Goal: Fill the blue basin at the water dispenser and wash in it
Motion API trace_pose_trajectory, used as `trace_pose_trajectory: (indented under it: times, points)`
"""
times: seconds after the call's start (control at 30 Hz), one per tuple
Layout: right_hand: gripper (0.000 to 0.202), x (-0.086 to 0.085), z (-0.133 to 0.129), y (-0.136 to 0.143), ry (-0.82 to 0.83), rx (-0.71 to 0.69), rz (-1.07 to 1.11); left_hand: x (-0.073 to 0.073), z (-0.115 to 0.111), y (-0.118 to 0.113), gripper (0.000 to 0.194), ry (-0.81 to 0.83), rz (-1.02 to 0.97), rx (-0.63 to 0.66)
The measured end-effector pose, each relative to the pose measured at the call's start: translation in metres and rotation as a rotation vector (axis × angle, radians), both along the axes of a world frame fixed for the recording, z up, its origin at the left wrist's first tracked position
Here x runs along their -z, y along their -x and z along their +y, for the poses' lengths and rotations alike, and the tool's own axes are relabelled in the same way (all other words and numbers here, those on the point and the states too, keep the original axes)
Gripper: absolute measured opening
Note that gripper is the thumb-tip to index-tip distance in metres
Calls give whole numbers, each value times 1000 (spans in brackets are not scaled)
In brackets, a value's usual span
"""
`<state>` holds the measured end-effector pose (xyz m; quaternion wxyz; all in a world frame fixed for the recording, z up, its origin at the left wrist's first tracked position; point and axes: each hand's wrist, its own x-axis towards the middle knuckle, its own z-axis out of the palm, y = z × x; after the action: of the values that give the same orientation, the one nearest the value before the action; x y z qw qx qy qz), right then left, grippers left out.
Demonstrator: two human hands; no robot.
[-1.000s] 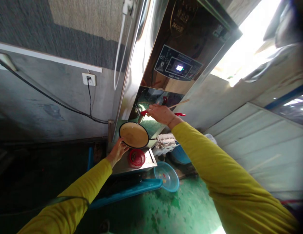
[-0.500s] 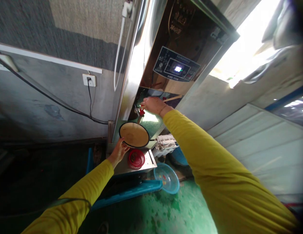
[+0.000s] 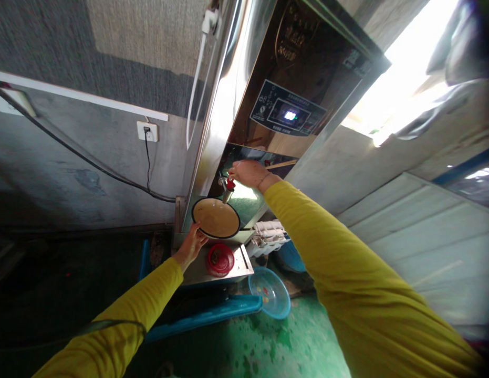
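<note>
The left hand's (image 3: 190, 248) grip grasps the near left rim of a bowl (image 3: 216, 218), thumb over its edge. The right hand (image 3: 249, 173) bends its fingers at a red tap handle (image 3: 230, 184); how firmly its grip closes, I cannot tell. The bowl sits just below the metal spout (image 3: 227, 196). Nearer, a red container (image 3: 219, 260) rests on a metal ledge (image 3: 243, 261), left of a blue basin (image 3: 279, 302).

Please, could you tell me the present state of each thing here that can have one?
Round cream bowl with dark rim: held by left hand, contents unclear.
Metal tap with red handle: right hand at handle, flow unclear.
Small digital display: lit.
White wall socket: black plug inserted.
Light-blue plastic basin: upright on green floor.
</note>
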<state>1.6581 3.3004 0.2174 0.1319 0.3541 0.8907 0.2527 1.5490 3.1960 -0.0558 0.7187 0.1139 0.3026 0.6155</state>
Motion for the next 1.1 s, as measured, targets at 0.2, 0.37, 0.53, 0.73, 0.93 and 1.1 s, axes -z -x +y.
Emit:
trace_pose_trajectory:
  times: [0.2, 0.37, 0.53, 0.73, 0.93, 1.1]
  points:
    - [38, -1, -1, 2, 3, 7, -21, 2, 1, -1, 32, -27, 1, 1]
    - [37, 0, -2, 2, -2, 17, -24, 6, 2, -1, 30, -28, -9, -14]
    - [37, 0, -2, 2, -11, 15, -22, 9, 4, -2, 32, -20, -20, -14]
    - [38, 0, -1, 1, -10, 12, -32, 12, 3, -2, 31, -38, -30, -9]
    - [37, 0, -2, 2, -11, 10, -32, 12, 1, -3, 30, -24, -20, -5]
    - [38, -1, -4, 3, -2, 22, -34, 12, 1, -3, 29, -30, -14, 1]
